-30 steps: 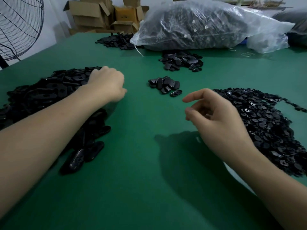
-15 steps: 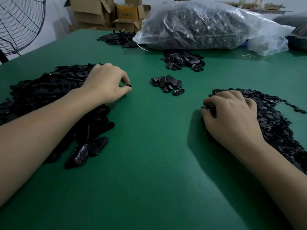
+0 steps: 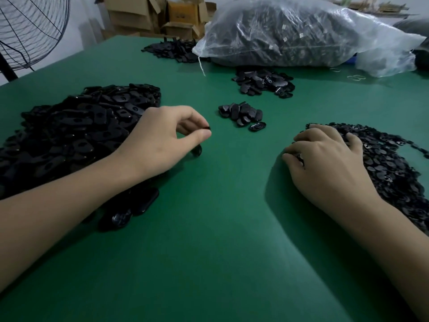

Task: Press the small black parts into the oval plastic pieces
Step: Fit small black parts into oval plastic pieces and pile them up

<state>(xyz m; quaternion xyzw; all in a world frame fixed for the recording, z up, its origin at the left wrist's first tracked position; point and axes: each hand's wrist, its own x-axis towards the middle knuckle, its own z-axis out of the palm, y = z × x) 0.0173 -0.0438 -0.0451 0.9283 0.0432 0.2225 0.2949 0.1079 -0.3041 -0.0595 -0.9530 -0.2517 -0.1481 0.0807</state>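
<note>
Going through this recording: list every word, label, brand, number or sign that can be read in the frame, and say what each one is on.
No text here can be read.
Dark print on the cardboard box at the back: too blurred to read.
Small white tags inside the clear plastic bag: too small to tell whether they carry any writing.

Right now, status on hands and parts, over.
Left hand pinches a piece beside the left pile. Right hand curled on the right pile, seemingly gripping a small part. Not yet joined. Small heap lies beyond both hands.
</note>
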